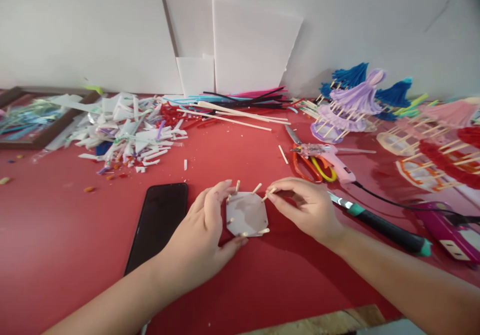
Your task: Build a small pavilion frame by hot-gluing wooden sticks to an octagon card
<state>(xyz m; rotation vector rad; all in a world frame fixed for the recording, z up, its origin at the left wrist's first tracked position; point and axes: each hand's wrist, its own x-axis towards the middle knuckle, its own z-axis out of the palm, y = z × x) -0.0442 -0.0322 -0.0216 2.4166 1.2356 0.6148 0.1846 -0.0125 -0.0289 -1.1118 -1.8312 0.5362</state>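
The white eight-sided base (245, 212) lies on the red tabletop (75, 200), just below the centre of the frame, between the two hands. The left hand (198, 230) curves around its left side with fingers partly spread, the fingertips beside the upper-left corner and the thumb at the lower edge; it seems to steady the base, though whether it also grips one of the short sticks (237, 187) there cannot be told. The right hand (309, 207) has thumb and index finger closed in a pinch on a short wooden stick (270, 193) at the upper-right corner, its lower end at or very near the base. Six other sticks show around the rim, some upright and some leaning, so the ring looks close to complete; a small dark spot on the right edge bears no visible stick and may be an unfilled place. Nothing is mounted on top of the sticks. Right of centre, a pink glue gun (333, 162) lies by orange-handled pliers (305, 167), with a utility knife (386, 230) below. A black phone (159, 225) sits left of the left hand, white scraps (127, 130) are heaped at upper left, and a fluffy lilac tiered model (354, 97) stands at upper right.
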